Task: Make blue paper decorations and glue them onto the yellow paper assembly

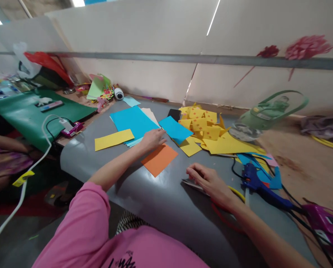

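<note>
My left hand [154, 138] lies over the lower right corner of a stack of blue paper sheets [135, 121], fingers stretched out. Just below it is an orange paper piece [159, 159]. A smaller blue sheet [175, 129] lies right of the fingertips, partly over a yellow piece [190, 146]. My right hand [207, 180] rests at the table's middle right, fingers loosely curled with a gap at the thumb. Beneath it lie scissors [193, 185], blades pointing left and red handles under the wrist; no grip on them shows.
A yellow strip [113, 140] lies at left. Dotted yellow paper shapes [201, 123], a phone [174, 114] and a green bottle [263, 115] stand behind. A blue glue gun [263, 186] with cords lies right. Another person's arm [8, 143] shows at far left, near a white cable [24, 190].
</note>
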Tool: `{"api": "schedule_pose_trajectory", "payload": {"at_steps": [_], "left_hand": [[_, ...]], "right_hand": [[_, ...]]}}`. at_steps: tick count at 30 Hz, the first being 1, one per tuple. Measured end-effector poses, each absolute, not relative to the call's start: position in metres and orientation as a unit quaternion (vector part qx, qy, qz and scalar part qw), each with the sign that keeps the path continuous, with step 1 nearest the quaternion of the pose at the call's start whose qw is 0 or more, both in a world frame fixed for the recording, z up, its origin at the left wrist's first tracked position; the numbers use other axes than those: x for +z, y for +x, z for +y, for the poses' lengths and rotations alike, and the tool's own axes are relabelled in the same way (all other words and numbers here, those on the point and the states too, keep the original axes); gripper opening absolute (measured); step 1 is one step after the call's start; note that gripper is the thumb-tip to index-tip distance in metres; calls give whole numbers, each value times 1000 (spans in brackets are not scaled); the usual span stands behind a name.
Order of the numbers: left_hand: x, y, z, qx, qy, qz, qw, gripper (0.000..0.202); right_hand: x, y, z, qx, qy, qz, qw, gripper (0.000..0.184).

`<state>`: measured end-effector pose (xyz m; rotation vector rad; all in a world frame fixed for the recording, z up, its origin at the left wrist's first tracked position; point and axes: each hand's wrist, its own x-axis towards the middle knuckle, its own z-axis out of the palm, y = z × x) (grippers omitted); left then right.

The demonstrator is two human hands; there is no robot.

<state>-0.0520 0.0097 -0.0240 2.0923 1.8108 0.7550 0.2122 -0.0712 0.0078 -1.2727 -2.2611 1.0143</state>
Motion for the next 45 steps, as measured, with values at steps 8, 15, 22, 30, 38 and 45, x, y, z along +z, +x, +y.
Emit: {"api": "schedule_pose_trajectory", "payload": {"at_steps": [8,15,22,30,38,45], "left_hand": [[-27,-165,-25,143,689,704,97,35],[-22,-190,-51,103,695,708,69,37],[-17,-156,1,62,707,703,52,30],[-29,-113,6,27,692,720,32,35],[-13,-123,18,31,699,714,26,36],[-14,-127,24,25,706,707,26,34]], "right_hand": [[-11,218,-66,389,-454,-782,175,44],[-18,221,-64,420,-456,-765,174,49],[-20,221,-67,427,-462,-754,191,50],[-21,222,-66,418,-451,-765,190,44],[-17,223,-69,402,-443,-776,197,42],[-16,227,-70,381,-434,-792,196,38]]}}
